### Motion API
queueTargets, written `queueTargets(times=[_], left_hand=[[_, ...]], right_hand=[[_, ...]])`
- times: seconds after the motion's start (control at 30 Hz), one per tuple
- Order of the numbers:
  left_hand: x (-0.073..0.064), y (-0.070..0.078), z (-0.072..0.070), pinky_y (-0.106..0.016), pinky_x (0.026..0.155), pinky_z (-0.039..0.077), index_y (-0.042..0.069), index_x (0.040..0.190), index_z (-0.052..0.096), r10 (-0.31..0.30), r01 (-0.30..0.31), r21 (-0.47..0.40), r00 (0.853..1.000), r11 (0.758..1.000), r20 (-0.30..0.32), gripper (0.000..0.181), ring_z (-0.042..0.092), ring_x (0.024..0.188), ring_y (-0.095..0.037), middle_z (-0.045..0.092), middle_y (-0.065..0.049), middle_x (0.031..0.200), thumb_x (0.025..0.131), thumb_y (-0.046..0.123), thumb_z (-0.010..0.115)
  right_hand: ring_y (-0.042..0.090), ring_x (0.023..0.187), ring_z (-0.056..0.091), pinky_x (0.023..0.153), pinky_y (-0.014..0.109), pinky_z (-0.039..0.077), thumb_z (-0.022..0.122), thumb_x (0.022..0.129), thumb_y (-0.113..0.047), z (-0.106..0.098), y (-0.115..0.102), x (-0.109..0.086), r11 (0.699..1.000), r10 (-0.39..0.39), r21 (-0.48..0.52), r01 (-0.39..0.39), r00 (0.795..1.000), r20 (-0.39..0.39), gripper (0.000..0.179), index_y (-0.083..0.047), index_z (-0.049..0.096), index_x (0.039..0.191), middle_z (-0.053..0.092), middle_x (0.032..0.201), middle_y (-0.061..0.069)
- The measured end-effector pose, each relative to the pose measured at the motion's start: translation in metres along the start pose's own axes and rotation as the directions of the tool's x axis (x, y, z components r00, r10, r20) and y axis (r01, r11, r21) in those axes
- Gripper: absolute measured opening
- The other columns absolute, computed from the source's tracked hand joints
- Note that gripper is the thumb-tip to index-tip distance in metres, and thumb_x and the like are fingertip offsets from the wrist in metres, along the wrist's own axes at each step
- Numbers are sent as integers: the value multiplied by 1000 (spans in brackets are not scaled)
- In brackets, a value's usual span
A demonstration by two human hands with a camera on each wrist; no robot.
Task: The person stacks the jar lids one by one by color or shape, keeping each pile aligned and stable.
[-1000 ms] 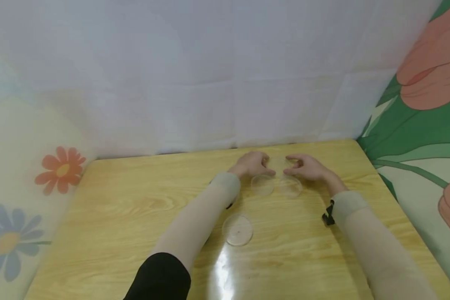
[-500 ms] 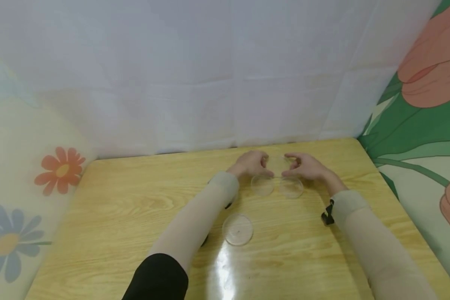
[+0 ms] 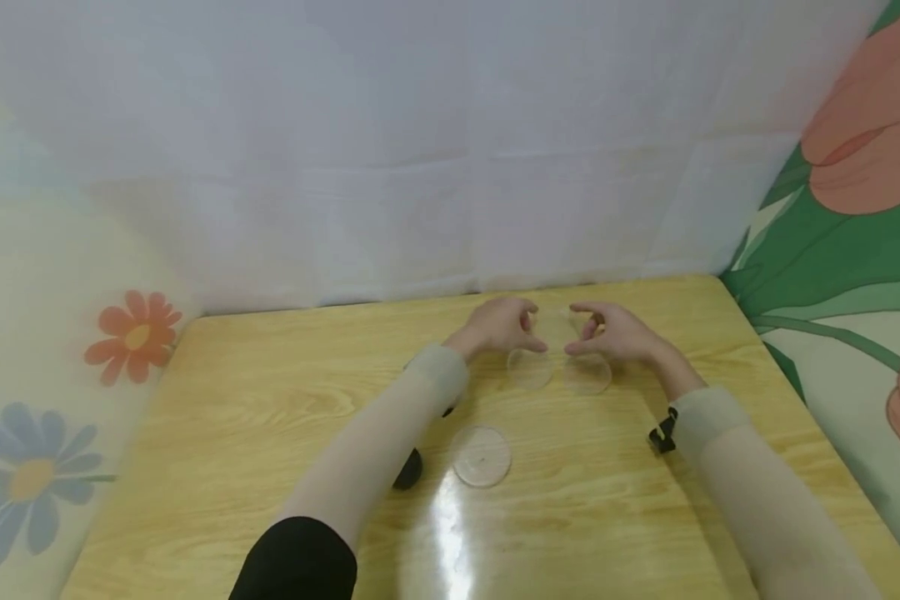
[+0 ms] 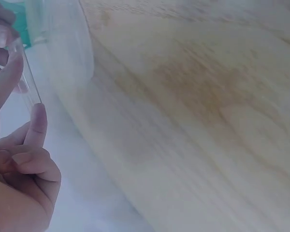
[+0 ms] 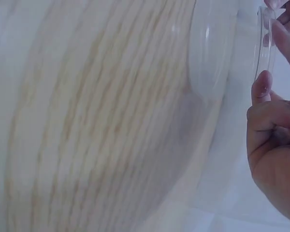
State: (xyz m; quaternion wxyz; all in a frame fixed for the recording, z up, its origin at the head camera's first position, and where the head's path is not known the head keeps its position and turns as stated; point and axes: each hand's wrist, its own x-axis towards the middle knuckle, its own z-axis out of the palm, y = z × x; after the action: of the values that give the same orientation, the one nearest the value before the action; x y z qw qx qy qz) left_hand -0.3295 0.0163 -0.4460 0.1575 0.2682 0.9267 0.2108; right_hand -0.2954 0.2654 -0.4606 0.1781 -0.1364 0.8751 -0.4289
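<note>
My left hand [image 3: 501, 324] and right hand [image 3: 617, 331] face each other near the table's back edge. Between them is a clear, shallow petri dish [image 3: 554, 323], its edge pinched by thumb and fingers on both sides. Side-on in the right wrist view, the held dish [image 5: 264, 46] looks thin, with a thumb tip at its lower edge. The left wrist view shows the same dish [image 4: 30, 79] at the fingertips. Just in front of the hands, two more clear dishes [image 3: 530, 369] [image 3: 587, 374] lie side by side on the table.
Another clear round dish [image 3: 482, 457] lies nearer on the wood-grain table [image 3: 270, 392], beside a bright glare streak. A black rounded object [image 3: 408, 469] shows partly behind the left forearm. White cloth [image 3: 390, 167] hangs along the back edge; flower-print cloth [image 3: 862, 267] borders the right.
Both hands keep nearly the same place around the held dish. My left forearm has shifted slightly left, and more of the black object shows beside it. The head view has turned a little.
</note>
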Motion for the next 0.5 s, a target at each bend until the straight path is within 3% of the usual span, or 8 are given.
queueTargets(times=[0.2, 0.5], left_hand=[[-10, 1, -7, -36, 86, 53, 6, 146, 57, 30, -30, 17, 999, 999, -19, 79, 66, 97, -17, 71, -1, 111, 85, 48, 85], [-38, 6, -12, -34, 81, 54, 4, 143, 60, 79, -72, 90, 994, 993, -73, 79, 66, 92, -15, 72, 1, 103, 84, 51, 85]], right_hand=[[19, 65, 52, 56, 29, 44, 87, 86, -37, 1, -7, -5, 999, -44, -23, 44, 999, 6, 92, -3, 39, 158, 62, 94, 11], [17, 60, 48, 52, 28, 42, 89, 84, -36, 10, -21, -17, 994, -101, -41, 100, 995, -4, 91, -3, 43, 155, 64, 90, 8]])
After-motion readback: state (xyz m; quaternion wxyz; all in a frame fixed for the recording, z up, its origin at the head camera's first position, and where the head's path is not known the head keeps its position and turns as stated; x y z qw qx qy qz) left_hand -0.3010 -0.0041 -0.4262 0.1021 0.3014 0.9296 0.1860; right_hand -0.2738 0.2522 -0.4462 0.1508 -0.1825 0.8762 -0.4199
